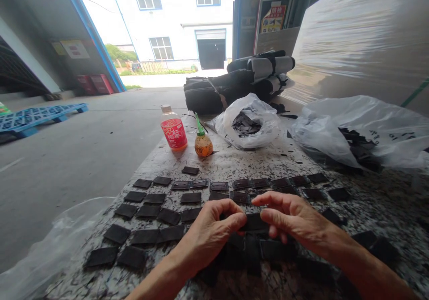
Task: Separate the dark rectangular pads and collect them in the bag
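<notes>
Out toward ten o'clock, blue pallet (pixel 43 117): we see it on the concrete floor (pixel 110 126), our clock centred on the piece between our hands.
At nine, plastic sheet (pixel 60 242): clear and crumpled, beside our speckled work surface (pixel 234 164).
From nine through twelve to four, black pieces (pixel 145 236): flat rectangles in loose rows.
Between ten and eleven, drink bottle (pixel 173 135): upright, red label.
At eleven, squeeze bottle (pixel 203 146): round, orange inside, green nozzle up.
Nine, close in, left hand (pixel 216 228): thumb and fingers pinched on the held piece's left end.
Twelve, far, black rolls (pixel 203 100): stacked behind the open bag.
Twelve, nearer, open bag (pixel 248 143): filled with black scraps (pixel 246 123).
Centre, held piece (pixel 254 222): black, roughly level between our thumbs.
Three, close in, right hand (pixel 298 219): index finger and thumb apart, thumb over the piece's right end; we cannot tell whether it grips.
Nearly two, second bag (pixel 321 130): more dark scraps inside.
One, far, wrapped stack (pixel 355 45): sheathed in shiny film.
</notes>
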### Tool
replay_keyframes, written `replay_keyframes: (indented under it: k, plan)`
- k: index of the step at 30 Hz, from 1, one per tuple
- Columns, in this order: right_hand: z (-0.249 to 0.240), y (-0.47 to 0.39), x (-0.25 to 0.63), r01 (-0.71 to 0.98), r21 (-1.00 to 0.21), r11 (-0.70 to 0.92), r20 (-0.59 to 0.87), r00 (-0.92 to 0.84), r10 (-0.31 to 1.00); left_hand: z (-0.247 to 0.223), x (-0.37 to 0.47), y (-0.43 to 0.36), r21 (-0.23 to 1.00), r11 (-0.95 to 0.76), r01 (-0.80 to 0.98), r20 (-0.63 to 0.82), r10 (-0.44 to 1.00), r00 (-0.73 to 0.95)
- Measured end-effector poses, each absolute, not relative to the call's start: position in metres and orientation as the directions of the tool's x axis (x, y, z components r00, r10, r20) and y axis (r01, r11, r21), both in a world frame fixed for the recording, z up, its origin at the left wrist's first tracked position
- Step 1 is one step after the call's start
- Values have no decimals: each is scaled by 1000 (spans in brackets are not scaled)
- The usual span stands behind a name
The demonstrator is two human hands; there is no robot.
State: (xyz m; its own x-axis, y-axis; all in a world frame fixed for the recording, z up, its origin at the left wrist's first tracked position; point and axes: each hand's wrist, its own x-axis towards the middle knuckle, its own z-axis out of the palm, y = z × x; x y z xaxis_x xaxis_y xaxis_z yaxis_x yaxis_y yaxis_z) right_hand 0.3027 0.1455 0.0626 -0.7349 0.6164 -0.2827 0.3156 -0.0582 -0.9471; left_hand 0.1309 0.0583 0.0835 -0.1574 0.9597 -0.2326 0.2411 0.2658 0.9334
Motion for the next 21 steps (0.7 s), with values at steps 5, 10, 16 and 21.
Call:
replay_keyframes:
  k: [5, 10, 16, 21]
  plan:
    - [61, 139, 298, 275, -960, -46, -243, -744, 622, 78, 135, 58, 942, 309, 129, -298, 950, -93]
    - [62, 136, 300, 302, -952, 42, -210, -750, 628, 71, 135, 57, 955, 283, 87, -271, 954, -126]
    - [70, 136, 315, 423, -870, 254, -161, -729, 665, 75, 124, 49, 955, 233, -182, -280, 910, -305]
    - [75, 139, 323, 492, -758, 428, -28, -680, 732, 77, 136, 50, 802, 208, -560, -414, 869, -271]
